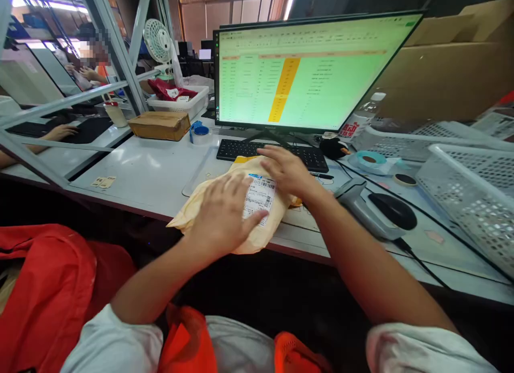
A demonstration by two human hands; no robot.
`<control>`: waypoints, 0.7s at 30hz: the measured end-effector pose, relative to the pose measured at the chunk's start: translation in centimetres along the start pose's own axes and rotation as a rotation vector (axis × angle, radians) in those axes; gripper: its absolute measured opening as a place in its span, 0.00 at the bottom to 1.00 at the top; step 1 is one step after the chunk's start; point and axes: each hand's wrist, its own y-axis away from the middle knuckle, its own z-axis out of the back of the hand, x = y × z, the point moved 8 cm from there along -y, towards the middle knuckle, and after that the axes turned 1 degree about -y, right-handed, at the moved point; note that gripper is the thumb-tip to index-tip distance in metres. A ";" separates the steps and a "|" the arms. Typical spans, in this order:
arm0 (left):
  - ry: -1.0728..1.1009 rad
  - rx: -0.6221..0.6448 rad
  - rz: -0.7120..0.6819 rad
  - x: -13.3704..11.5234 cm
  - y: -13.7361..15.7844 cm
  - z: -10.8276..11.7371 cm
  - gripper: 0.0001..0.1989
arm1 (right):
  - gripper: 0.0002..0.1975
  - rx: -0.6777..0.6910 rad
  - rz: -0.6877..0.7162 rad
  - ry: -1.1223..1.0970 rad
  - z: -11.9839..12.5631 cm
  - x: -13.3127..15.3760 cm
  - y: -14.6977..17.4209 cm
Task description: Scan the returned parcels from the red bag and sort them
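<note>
Monitor point(249, 78), showing a spreadsheet, stands at the back of the desk. Just before it, the parcel and right hand partly hide a keyboard point(227, 150). Left of the monitor are blue tape point(201, 131) and a cardboard box point(164, 128); to its right, a bottle point(363, 116) and white baskets point(461, 175); in front of its right side, a scanner point(358, 206).

The pale parcel point(263, 236) lies before the monitor, slightly overhanging the desk edge. The left hand point(223, 210) rests open on it, palm down, beside the label point(259, 196). The right hand point(289, 172), also open, fingers extended, covers its far right part; contact there is unclear. Neither hand grips anything.

Counted: one parcel, one label, one scanner, one cardboard box.
</note>
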 end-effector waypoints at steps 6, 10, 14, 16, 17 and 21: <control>-0.084 0.150 -0.017 0.0 3.4 -10.3 0.42 | 0.32 0.455 -0.128 0.035 -9.9 -1.9 3.7; -0.112 0.142 -0.035 0.4 4.4 -10.5 0.41 | 0.32 0.330 -0.146 -0.104 -9.0 -2.0 4.1; -0.135 0.148 -0.021 0.1 4.5 -10.3 0.41 | 0.29 -0.164 -0.303 -0.203 0.0 -4.5 5.3; -0.144 0.145 -0.021 0.0 4.5 -10.3 0.41 | 0.27 -0.360 -0.470 -0.020 5.3 -7.2 8.2; -0.148 0.143 -0.020 0.0 4.5 -10.4 0.41 | 0.28 -0.376 -0.580 0.117 7.4 -8.7 9.8; -0.156 0.138 -0.013 -0.1 4.5 -10.4 0.41 | 0.38 0.048 -1.061 0.473 9.7 -15.0 16.3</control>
